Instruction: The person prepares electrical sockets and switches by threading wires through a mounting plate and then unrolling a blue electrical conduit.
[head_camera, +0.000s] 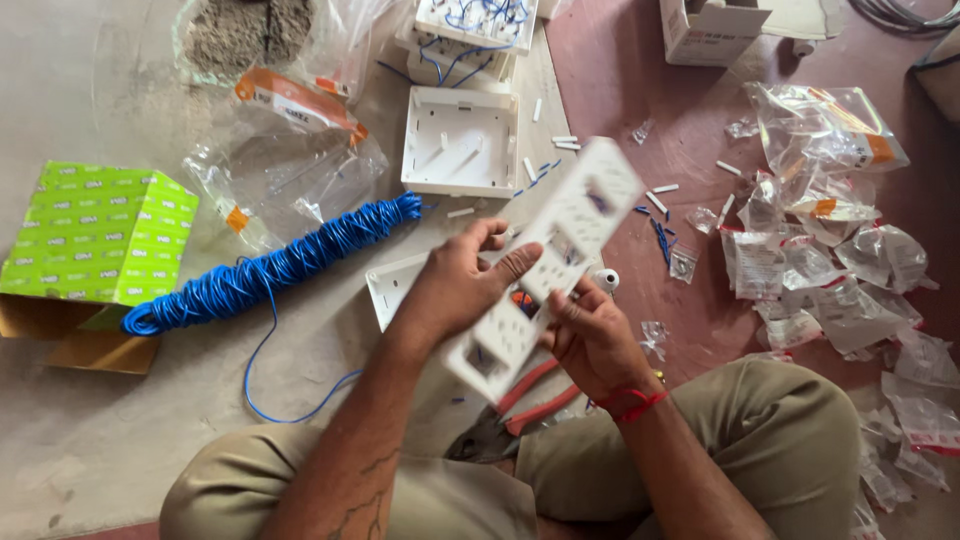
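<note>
- Head view, far left: a green carton (95, 235) sits on the pale floor with its flaps shut, so its contents are hidden; a brown cardboard piece lies under it.
- Just right of it, a coil of blue wire (275, 265) lies stretched out diagonally, one loose end trailing toward the person's knee.
- Above, a clear bag of grey powder (240, 35) and an empty-looking clear bag with orange labels (285, 170) lie slack.
- At centre, a white back box (460, 140) lies open side up and looks empty; beyond it, another white plate with blue wiring (475, 25) rests on a stack.
- Left hand (455, 290) closes around the long edge of the white switch plate (545, 265), thumb on top, steadying it tilted in the air above the lap.
- Right hand (590, 335) pinches the plate's lower part, fingers curled at one cut-out; the plate is motion-blurred.
- Below the hands, red-handled pliers (520, 410) lie between the knees, within reach.
- On the right, many small clear packets (830, 270) lie scattered over the red floor, and an open white carton (705, 30) stands at the top; whatever it holds is out of sight.
</note>
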